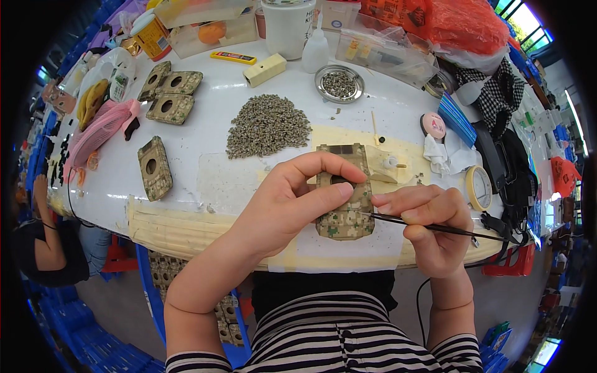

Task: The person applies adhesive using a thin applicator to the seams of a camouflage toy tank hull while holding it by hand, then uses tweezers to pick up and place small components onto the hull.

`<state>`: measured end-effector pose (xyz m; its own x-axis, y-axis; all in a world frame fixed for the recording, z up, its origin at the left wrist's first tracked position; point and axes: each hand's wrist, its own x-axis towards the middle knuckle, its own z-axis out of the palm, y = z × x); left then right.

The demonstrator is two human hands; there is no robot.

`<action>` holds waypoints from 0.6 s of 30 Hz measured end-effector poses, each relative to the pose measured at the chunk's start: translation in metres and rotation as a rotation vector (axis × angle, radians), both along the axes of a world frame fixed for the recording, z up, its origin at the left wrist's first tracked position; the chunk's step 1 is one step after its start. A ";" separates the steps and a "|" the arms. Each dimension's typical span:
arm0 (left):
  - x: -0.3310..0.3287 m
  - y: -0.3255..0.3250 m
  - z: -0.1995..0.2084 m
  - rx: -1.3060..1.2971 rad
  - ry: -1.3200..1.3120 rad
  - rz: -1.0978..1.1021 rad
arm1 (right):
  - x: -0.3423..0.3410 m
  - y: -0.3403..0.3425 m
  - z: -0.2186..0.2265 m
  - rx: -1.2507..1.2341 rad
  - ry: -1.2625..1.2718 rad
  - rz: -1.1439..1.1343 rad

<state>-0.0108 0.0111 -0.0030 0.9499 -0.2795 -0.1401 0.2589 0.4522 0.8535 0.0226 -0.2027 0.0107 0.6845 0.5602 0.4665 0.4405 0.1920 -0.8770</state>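
Note:
A camouflage-patterned toy tank hull (346, 229) lies in front of me on white paper. My left hand (289, 202) is closed on it, thumb and index finger curled over its upper part and partly hiding its round hole. In my right hand (438, 217) are dark tweezers (457, 230), pinched between thumb and fingers, tips at the hull's right side. Whether the tips grip a tiny part is too small to see. Beyond lies a heap of small camouflage-coloured parts (267, 126). A round metal dish (339, 84) holds more of them.
Another hull (155, 168) and a group of hulls (171, 93) lie at left. A small white pot (390, 162) with a stick stands right of my work. A tape roll (478, 188) sits near the right edge. A squeeze bottle (315, 50) stands behind. At far left, another person's arm (46, 227) shows.

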 end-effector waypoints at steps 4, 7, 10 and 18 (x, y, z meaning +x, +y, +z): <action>0.000 0.000 -0.001 -0.003 -0.004 -0.003 | -0.001 0.001 0.002 -0.022 -0.019 -0.011; 0.000 0.001 -0.001 -0.003 0.000 -0.004 | -0.001 0.002 0.003 -0.032 -0.039 -0.017; 0.000 0.000 -0.001 0.001 0.006 0.000 | -0.001 0.001 0.002 -0.020 -0.041 -0.018; -0.003 -0.002 -0.002 0.303 -0.217 0.123 | -0.006 0.001 0.004 -0.060 0.062 -0.080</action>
